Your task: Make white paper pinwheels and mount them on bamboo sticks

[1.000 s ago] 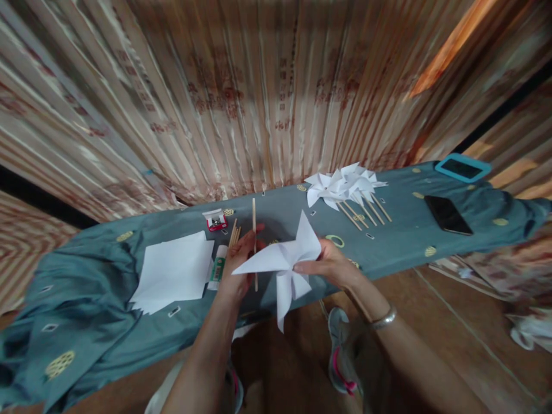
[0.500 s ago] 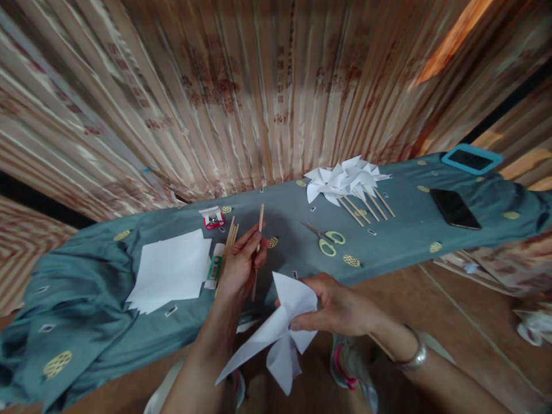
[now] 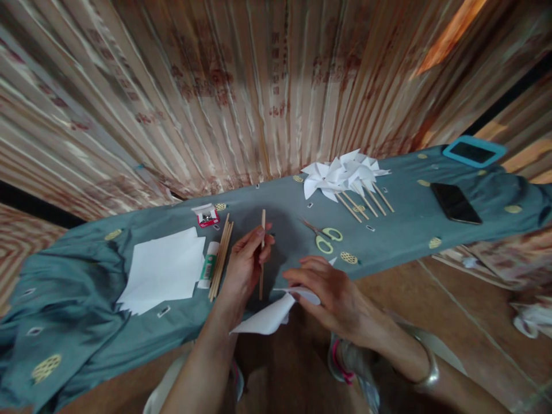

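Upright in my left hand (image 3: pixel 248 259) is a thin wooden stick (image 3: pixel 261 282), gripped near its upper end between thumb and fingers. My right hand (image 3: pixel 323 290) pinches a folded white paper pinwheel (image 3: pixel 269 316) at its middle. The pinwheel is turned nearly edge-on, so most of its blades are hidden. It is close to the stick's lower end, and I cannot tell whether they touch. Left of my left hand lie several more wooden sticks (image 3: pixel 221 261) and a glue stick (image 3: pixel 209 264). Beyond them sits a small open red box (image 3: pixel 207 217) with shiny metal pieces.
A stack of white paper (image 3: pixel 161 267) lies on the left of the cloth-covered table (image 3: pixel 284 201). Scissors with green handles (image 3: pixel 324 236) rest right of centre. Several finished pinwheels (image 3: pixel 340 175) on sticks lie behind them. A phone (image 3: pixel 456 203) and a blue-framed device (image 3: pixel 474 152) are far right.
My right hand has tipped the pinwheel from facing me to almost edge-on and raised its lower blades. My left hand still holds the stick upright. The view has shifted slightly.
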Motion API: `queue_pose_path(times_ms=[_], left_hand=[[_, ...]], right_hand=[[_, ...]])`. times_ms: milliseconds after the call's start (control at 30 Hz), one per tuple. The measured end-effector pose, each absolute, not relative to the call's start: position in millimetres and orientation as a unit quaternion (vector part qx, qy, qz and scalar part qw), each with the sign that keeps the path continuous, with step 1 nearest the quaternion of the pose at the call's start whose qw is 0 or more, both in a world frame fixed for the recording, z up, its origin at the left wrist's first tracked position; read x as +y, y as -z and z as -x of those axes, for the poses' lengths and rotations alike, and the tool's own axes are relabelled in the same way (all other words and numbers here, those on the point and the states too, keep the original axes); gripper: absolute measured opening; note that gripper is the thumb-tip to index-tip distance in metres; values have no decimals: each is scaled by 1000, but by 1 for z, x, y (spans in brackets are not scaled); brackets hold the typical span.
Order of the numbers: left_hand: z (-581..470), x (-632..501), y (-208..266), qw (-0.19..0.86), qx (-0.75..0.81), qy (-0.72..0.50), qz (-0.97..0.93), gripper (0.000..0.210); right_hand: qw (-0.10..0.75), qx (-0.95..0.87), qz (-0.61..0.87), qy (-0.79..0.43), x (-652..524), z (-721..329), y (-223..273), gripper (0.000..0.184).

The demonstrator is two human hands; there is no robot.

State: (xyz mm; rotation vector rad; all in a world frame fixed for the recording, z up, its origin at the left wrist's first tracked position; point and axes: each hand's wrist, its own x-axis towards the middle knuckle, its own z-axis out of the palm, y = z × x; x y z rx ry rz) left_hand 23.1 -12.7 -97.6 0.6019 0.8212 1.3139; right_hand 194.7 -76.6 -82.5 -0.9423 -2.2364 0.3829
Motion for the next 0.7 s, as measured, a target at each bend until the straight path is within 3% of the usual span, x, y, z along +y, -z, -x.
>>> queue_pose_path(times_ms=[433, 700], left_hand=[[-29, -23, 94, 705, 373, -526, -295, 29], [-38, -37, 98, 724, 405, -484, -277, 31]], right_hand=[[426, -828, 362, -54, -74, -199, 80, 47], [469, -740, 457, -155, -68, -200, 76, 36]])
